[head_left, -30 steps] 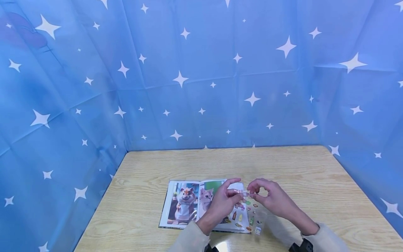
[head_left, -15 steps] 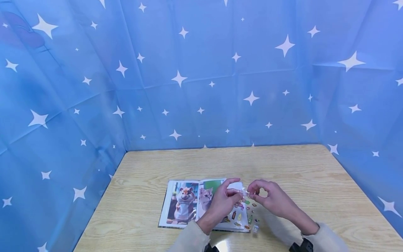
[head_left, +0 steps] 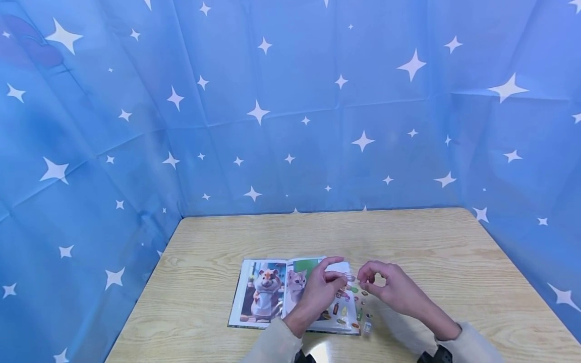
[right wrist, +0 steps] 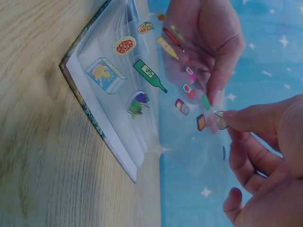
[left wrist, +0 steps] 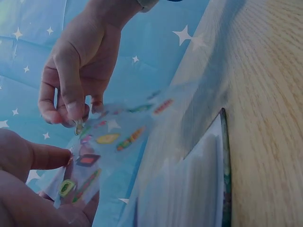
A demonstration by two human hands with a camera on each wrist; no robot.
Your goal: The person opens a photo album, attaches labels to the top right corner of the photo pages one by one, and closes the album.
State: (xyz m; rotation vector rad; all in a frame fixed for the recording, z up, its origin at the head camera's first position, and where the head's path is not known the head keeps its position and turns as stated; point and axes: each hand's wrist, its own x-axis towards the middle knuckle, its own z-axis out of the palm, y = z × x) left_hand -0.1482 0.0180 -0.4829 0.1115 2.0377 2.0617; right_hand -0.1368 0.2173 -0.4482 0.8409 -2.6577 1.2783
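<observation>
My left hand (head_left: 319, 290) pinches a clear sticker sheet (left wrist: 111, 161) between thumb and fingers, above the right page of an open photo album (head_left: 263, 292). Printed on the sheet are small food stickers, among them a green bottle (right wrist: 149, 75) and a pizza (right wrist: 125, 46). To the right, my right hand (head_left: 394, 287) has thumb and index finger together on a small rounded sticker (right wrist: 221, 120) at the sheet's edge. Its other fingers are curled loosely, seen in the right wrist view (right wrist: 274, 151). The left palm partly hides the album's cat picture (head_left: 297, 285).
A light wooden table (head_left: 204, 242) lies under the album. Behind and at the sides hangs a blue curtain (head_left: 281, 141) with white stars. The album's left page shows a hamster picture (head_left: 267, 290).
The lower end of the sticker sheet has shifted slightly left and up. The right fingertips have drawn a little away from the left ones. The left hand stays nearly still.
</observation>
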